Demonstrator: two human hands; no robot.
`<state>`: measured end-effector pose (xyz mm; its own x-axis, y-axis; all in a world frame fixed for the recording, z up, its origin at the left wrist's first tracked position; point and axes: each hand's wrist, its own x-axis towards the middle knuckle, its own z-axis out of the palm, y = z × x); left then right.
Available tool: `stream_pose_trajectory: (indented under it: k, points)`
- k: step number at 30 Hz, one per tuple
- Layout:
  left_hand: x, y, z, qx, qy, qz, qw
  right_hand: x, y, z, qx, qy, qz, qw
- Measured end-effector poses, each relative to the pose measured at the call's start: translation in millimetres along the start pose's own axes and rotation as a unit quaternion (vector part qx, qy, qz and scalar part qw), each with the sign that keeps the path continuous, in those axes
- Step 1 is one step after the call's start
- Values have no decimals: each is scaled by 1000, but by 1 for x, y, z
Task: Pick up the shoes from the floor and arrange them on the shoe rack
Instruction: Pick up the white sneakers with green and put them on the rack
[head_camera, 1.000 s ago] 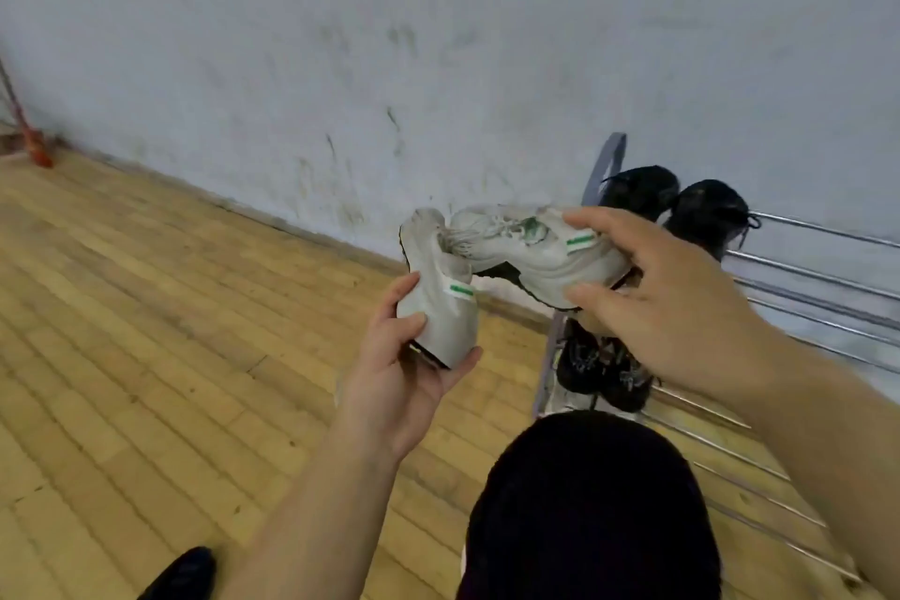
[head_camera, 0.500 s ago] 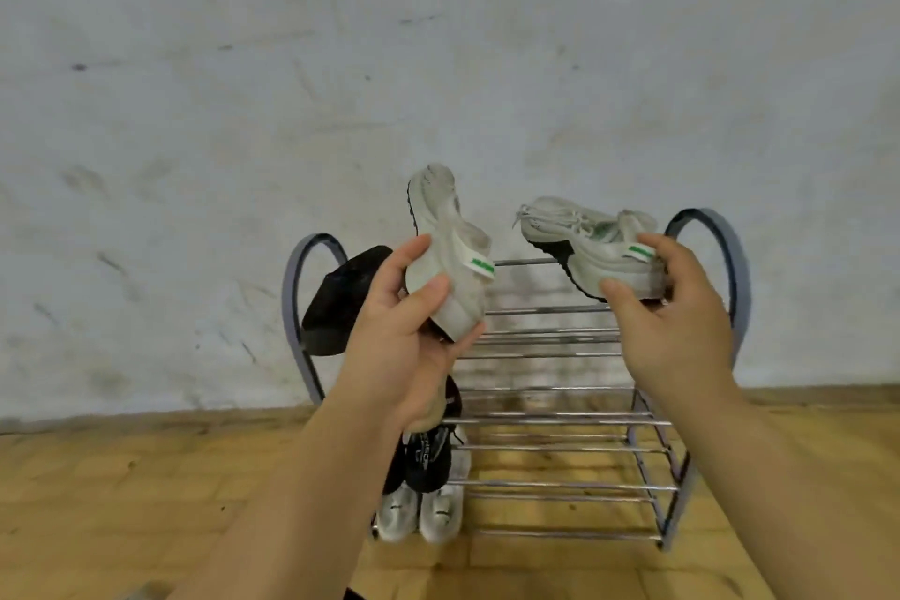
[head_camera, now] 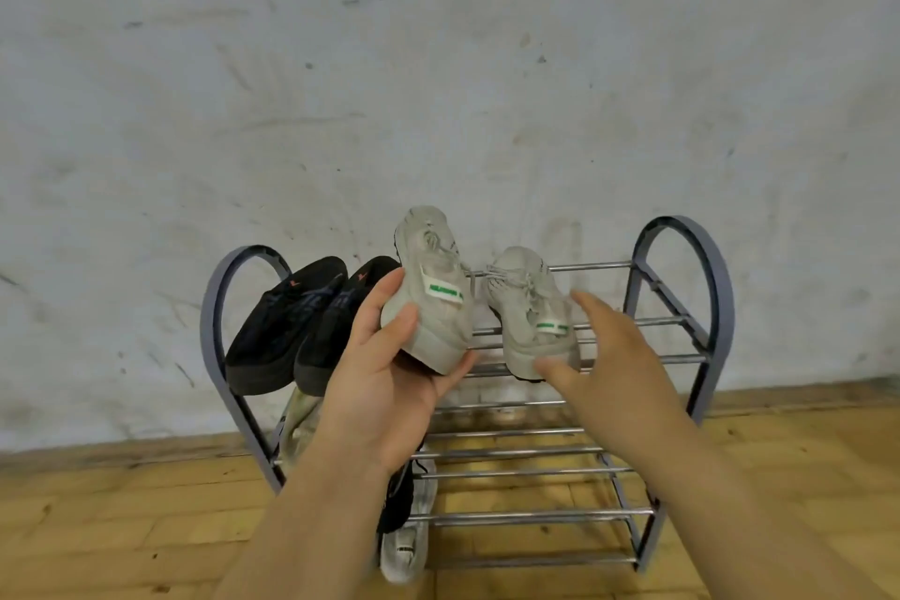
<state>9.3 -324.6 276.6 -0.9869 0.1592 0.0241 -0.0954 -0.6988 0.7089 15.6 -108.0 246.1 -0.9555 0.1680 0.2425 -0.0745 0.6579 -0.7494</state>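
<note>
Fingers (head_camera: 382, 302) of the left hand (head_camera: 384, 397) clasp a likely light, pliable pale-grey mesh sneaker (head_camera: 436, 307) by the heel over a grey metal shoe rack (head_camera: 720, 292), right hand (head_camera: 617, 356) open beside its racked twin (head_camera: 528, 309).

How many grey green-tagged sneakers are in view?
2. Left sneaker gripped in the left hand; right sneaker resting on the shoe rack's top tier beside the right hand. Lower-tier shoes are partly hidden by the forearm.
</note>
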Motion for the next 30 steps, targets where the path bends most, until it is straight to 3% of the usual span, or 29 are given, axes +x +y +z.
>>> stream_pose_trajectory:
  k: [3, 8, 14, 23, 27, 30]
  points:
    - [-6, -1, 2, 9, -34, 3, 999, -9, -15, -21, 74, 31, 22, 997]
    - [-20, -7, 9, 23, -128, -12, 991, -24, -35, -37, 270, -20, 33, 962]
    - [-36, -17, 22, 47, -186, -28, 981, -31, -47, -40, 488, -61, 33, 870]
    - [-33, -24, 25, 122, -221, -13, 967, -30, -41, -40, 579, -22, 77, 811]
    - [-28, -36, 27, 193, -170, 19, 966, -27, -40, -47, 566, 23, 76, 821]
    - [-26, -42, 30, 215, -139, 17, 967, -24, -37, -51, 520, 62, 79, 848]
